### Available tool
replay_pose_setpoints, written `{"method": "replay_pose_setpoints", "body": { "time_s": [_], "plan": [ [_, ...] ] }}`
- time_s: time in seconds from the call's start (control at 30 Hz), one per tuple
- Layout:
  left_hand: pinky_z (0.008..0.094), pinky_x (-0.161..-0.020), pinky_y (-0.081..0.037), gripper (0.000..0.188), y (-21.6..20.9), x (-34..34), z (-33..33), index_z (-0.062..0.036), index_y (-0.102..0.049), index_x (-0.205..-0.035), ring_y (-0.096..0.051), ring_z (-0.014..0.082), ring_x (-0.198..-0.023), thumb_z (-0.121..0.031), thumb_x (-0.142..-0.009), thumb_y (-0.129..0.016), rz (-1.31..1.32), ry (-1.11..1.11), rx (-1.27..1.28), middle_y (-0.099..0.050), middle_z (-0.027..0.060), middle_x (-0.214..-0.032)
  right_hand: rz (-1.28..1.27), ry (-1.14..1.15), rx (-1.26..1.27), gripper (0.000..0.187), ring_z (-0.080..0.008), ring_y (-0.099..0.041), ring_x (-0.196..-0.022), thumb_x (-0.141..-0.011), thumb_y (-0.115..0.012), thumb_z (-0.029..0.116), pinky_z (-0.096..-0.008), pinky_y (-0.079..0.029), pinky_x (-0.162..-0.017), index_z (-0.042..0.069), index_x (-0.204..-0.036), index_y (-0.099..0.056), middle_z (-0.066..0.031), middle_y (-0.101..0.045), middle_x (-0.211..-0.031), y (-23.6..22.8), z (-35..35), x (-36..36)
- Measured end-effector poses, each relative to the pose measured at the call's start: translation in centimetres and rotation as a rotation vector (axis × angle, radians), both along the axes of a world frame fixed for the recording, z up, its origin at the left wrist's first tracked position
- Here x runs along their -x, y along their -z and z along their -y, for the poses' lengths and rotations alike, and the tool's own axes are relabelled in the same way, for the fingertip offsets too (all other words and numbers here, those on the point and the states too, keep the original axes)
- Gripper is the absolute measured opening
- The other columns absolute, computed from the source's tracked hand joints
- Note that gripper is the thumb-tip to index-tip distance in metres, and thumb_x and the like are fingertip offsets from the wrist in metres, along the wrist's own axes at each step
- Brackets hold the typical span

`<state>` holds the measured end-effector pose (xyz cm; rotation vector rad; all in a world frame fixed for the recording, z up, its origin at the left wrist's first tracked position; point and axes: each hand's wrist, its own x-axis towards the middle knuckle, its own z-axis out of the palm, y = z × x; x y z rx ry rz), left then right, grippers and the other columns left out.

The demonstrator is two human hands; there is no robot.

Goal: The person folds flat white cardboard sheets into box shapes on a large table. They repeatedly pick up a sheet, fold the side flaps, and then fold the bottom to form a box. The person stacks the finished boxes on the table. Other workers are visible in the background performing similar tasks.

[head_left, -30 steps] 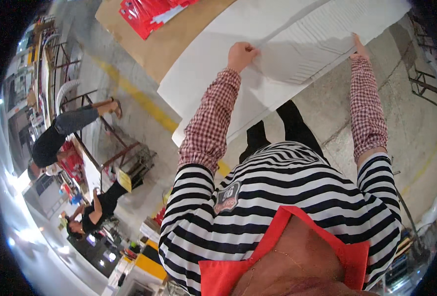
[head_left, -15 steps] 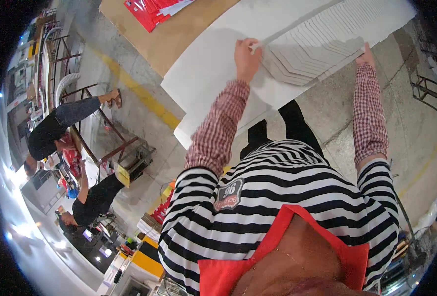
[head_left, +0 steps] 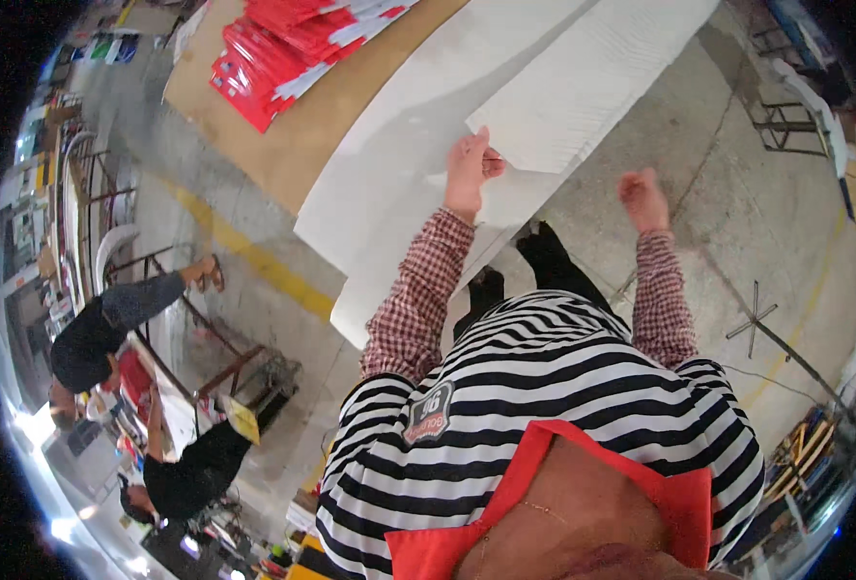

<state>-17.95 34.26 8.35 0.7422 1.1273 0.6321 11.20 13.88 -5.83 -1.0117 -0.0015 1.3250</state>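
Two bare hands here. The left hand (head_left: 471,166) is right at the near left corner of a fanned stack of white sheets (head_left: 583,87), fingers curled in with the thumb close by. Can't tell if it's actually pinching a sheet or just resting at the edge. The right hand (head_left: 644,200) is off the table side, above the floor (head_left: 602,208) and well apart from the paper. It's blurry and looks kinda half curled, but I can't say if the fingers are spread or pressed together.

That's one stack, but the sheets overlap so tightly I can't count 'em. It lies on one big white surface (head_left: 380,164), near the edge closest to the person. To the left of that there's one brown surface (head_left: 283,174), with one pile of red-and-white packs (head_left: 264,68) on it, several overlapping, no clean count.

Two checkered sleeves (head_left: 413,290) on the forearms, one striped shirt (head_left: 544,387), two dark legs (head_left: 554,261) below. Further left, one yellow floor line (head_left: 244,246), then two co-workers (head_left: 196,474) in dark tops by a table. Over on the right, one cross-shaped metal base (head_left: 755,317).
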Motion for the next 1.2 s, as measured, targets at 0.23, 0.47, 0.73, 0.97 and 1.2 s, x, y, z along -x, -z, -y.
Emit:
{"method": "replay_pose_setpoints", "body": {
  "time_s": [0.23, 0.47, 0.73, 0.97, 1.2],
  "plan": [
    [0.0263, -0.049, -0.048, 0.021, -1.8, 0.5, -4.0, -0.0016, -0.056, -0.079, -0.059, 0.0147, -0.055, -0.022, -0.085, -0.060, -0.219, 0.292, -0.200, -0.061, 0.0090, -0.067, -0.202, -0.296, -0.162, 0.048, -0.0184, -0.062, -0.077, -0.090, -0.053, 0.042, -0.0308, -0.052, -0.070, -0.003, -0.107, -0.056, -0.0117, -0.065, -0.089, -5.2, -6.5, 9.2],
    [0.0267, -0.042, -0.045, 0.027, 4.4, 3.6, -4.9, 0.0031, -0.058, -0.062, -0.057, 0.0138, -0.046, -0.020, -0.073, -0.068, -0.562, 0.437, -0.521, -0.059, 0.0088, -0.054, 0.305, -0.104, 0.306, 0.033, -0.0204, -0.065, -0.063, -0.087, -0.061, 0.024, -0.0292, -0.052, -0.051, -0.008, -0.094, -0.058, -0.0135, -0.064, -0.077, -5.7, -8.8, 11.5],
    [0.0297, -0.048, -0.047, 0.030, 5.7, 1.9, -4.5, -0.0016, -0.061, -0.058, -0.058, 0.0156, -0.045, -0.028, -0.071, -0.069, -0.743, 0.485, -0.533, -0.060, 0.0064, -0.050, 0.484, 0.018, 0.421, 0.035, -0.0206, -0.063, -0.055, -0.085, -0.064, 0.025, -0.0305, -0.051, -0.047, -0.010, -0.087, -0.057, -0.0137, -0.063, -0.072, -4.1, -8.4, 11.7],
    [0.0329, -0.055, -0.048, 0.028, 6.4, 1.1, -5.5, -0.0027, -0.062, -0.062, -0.061, 0.0219, -0.053, -0.028, -0.069, -0.070, -0.875, 0.554, -0.647, -0.061, 0.0079, -0.055, 0.344, 0.034, 0.365, 0.036, -0.0189, -0.062, -0.053, -0.085, -0.064, 0.028, -0.0298, -0.050, -0.044, -0.007, -0.084, -0.057, -0.0105, -0.060, -0.067, -4.2, -10.1, 11.0],
    [0.0374, -0.067, -0.048, 0.025, 8.6, 15.9, -6.1, -0.0030, -0.065, -0.080, -0.060, 0.0276, -0.073, -0.028, -0.080, -0.062, -1.017, 0.220, -1.219, -0.063, 0.0130, -0.078, 0.041, 0.253, 0.500, 0.063, -0.0261, -0.057, -0.097, -0.092, -0.034, 0.053, -0.0394, -0.047, -0.085, -0.003, -0.115, -0.048, -0.0205, -0.056, -0.107, 2.6, -5.5, 19.0]
  ]
}}
